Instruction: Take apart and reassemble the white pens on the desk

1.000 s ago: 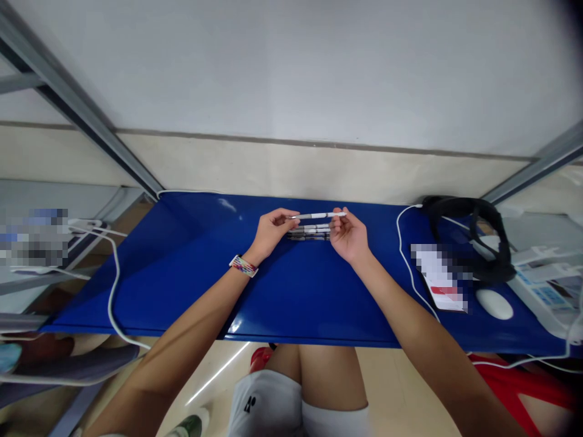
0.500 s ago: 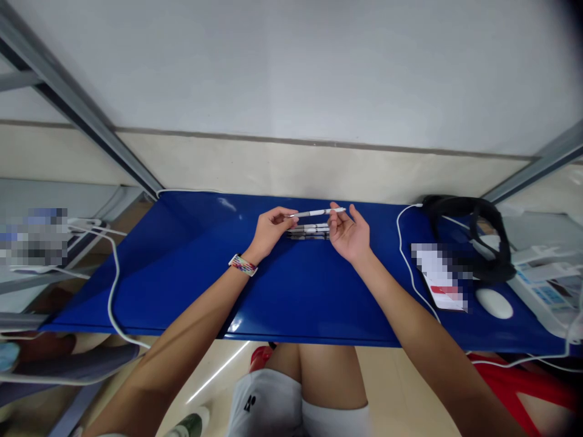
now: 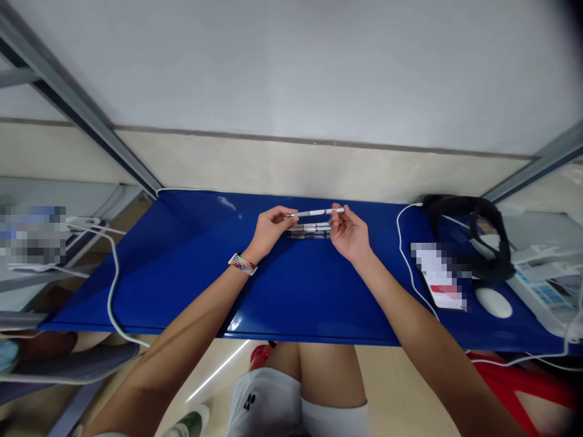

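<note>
A white and grey pen (image 3: pixel 316 212) is held level above the blue table (image 3: pixel 291 291), between my two hands. My left hand (image 3: pixel 272 230) pinches its grey end between thumb and fingers. At the white end, my right hand (image 3: pixel 350 233) has its thumb and fingertips closed on the pen. Below it several similar pens (image 3: pixel 314 229) lie side by side on the table, their ends partly hidden by my hands. A colourful woven band (image 3: pixel 243 264) is around my left wrist.
On the right lie a black headband-like device (image 3: pixel 494 267), a phone (image 3: pixel 439 279), a white mouse (image 3: pixel 494 303) and a white box-like device (image 3: pixel 542 297). White cables (image 3: pixel 113 273) run along both sides. A pale wall (image 3: pixel 291 167) stands behind the table.
My right thumb has come down from its raised position onto the white end of the pen. My left hand and the pen have hardly moved.
</note>
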Demonstrator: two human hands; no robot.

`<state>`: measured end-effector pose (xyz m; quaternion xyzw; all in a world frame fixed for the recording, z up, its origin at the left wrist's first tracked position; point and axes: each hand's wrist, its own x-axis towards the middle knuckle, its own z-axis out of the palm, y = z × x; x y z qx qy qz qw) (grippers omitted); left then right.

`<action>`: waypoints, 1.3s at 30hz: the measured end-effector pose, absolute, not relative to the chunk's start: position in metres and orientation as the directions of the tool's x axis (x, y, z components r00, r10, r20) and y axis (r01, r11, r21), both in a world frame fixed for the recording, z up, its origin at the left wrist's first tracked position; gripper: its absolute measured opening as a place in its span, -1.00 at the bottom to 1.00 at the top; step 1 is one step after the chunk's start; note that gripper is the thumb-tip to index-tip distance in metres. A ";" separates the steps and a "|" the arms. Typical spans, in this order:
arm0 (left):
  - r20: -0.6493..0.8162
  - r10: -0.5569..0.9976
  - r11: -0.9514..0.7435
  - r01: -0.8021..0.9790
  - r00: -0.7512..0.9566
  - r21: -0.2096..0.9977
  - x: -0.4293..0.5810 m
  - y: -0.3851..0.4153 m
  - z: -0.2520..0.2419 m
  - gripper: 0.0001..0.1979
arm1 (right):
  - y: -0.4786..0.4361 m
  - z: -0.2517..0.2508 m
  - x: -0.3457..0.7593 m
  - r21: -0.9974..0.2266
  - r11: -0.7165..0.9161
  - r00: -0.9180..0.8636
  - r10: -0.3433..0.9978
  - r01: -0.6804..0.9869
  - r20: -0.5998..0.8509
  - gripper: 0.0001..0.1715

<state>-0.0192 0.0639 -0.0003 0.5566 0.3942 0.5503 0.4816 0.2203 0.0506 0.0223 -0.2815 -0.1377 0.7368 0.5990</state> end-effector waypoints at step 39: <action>0.389 0.905 -0.405 0.634 0.174 0.658 -0.033 0.069 -0.004 -0.83 | 0.072 -0.018 0.239 -0.606 0.448 -0.163 0.870 0.657 0.466 -0.68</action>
